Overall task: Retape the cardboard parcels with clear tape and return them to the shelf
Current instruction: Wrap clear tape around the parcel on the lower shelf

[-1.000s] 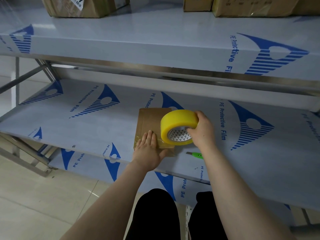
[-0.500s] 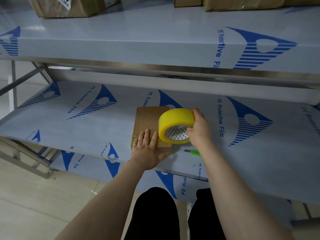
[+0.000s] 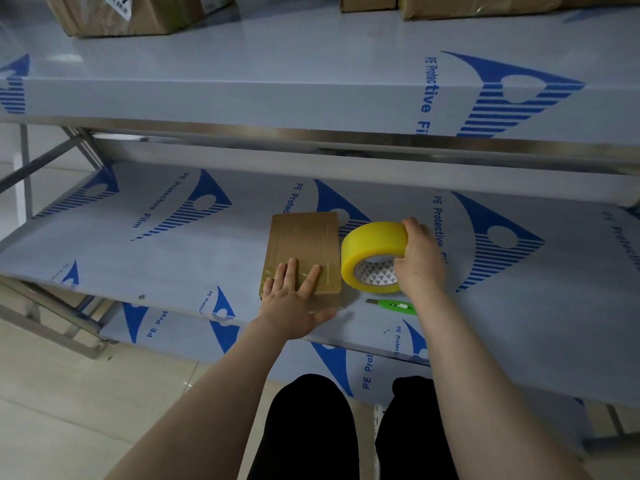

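A small flat cardboard parcel [image 3: 303, 242] lies on the middle shelf [image 3: 173, 258], near its front edge. My left hand [image 3: 292, 299] presses flat on the parcel's near end, fingers straight and spread. My right hand [image 3: 420, 259] grips a yellow roll of tape [image 3: 372, 249], held upright just right of the parcel. Shiny clear tape shows on the parcel's near part, under my left fingers.
A green utility knife [image 3: 396, 304] lies on the shelf below the roll. Several cardboard boxes stand on the upper shelf [image 3: 277, 74], one at far left [image 3: 128, 13], others at top right [image 3: 450, 3]. A lower shelf and tiled floor [image 3: 69, 393] lie below.
The tape roll moved right, off the parcel's top to beside it. My left hand stayed on the parcel's near end, with its fingers spreading a little.
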